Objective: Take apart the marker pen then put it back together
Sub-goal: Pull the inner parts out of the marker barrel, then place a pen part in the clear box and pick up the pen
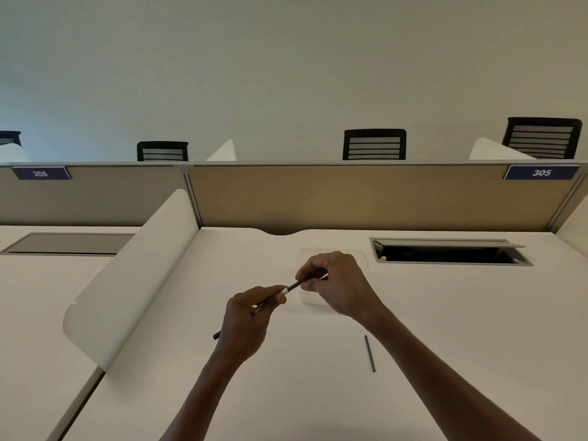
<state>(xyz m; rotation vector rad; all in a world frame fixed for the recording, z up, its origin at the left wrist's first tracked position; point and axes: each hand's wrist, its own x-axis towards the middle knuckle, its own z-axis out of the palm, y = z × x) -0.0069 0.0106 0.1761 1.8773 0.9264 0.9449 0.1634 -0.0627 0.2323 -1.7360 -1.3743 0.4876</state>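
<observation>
Black and slim, the marker pen (294,285) is held above the white desk (445,313), its barrel gripped in the left hand (246,323) while the right hand (334,281) pinches the front section beyond a white band. A thin dark rod (370,353), probably the ink core, lies apart on the desk to the right. So disassembly looks at least partly done; whether the hands are separating or rejoining parts cannot be told, and the rod has yet to go back in.
</observation>
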